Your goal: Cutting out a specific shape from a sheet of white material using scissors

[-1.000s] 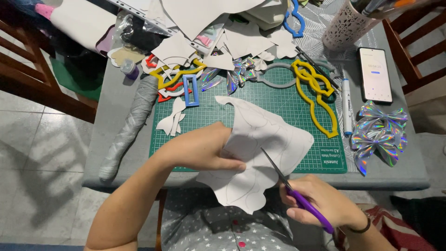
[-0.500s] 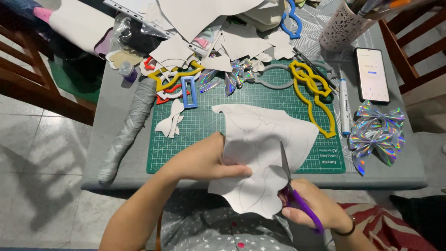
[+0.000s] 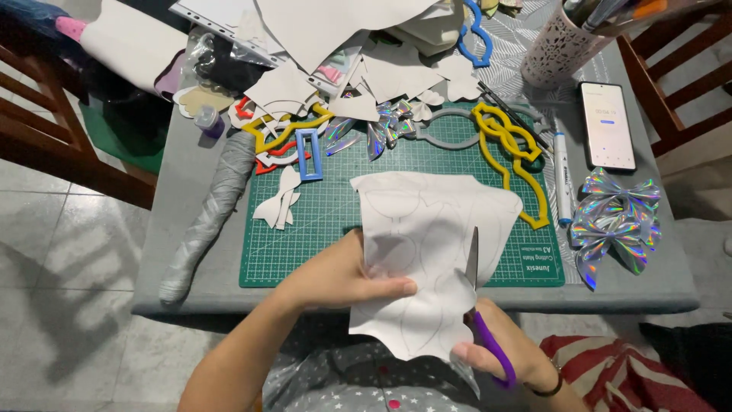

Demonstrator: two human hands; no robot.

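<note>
- Head view: the left hand (image 3: pixel 347 278) pinches the white sheet (image 3: pixel 427 259), thumb on top, fingers beneath, holding it above the near edge of the green mat (image 3: pixel 305 252).
- The right hand (image 3: pixel 496 351) has its fingers closed through the purple handles of the scissors (image 3: pixel 480 305); the blades point away from the person and bite into the sheet's right side.
- Right of the mat lie shiny bows (image 3: pixel 614 221) and a phone (image 3: pixel 606 126).
- A yellow template (image 3: pixel 515 156) rests on the mat's far right.

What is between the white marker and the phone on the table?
Nothing. The head view shows only bare grey table between the white marker and the phone.
</note>
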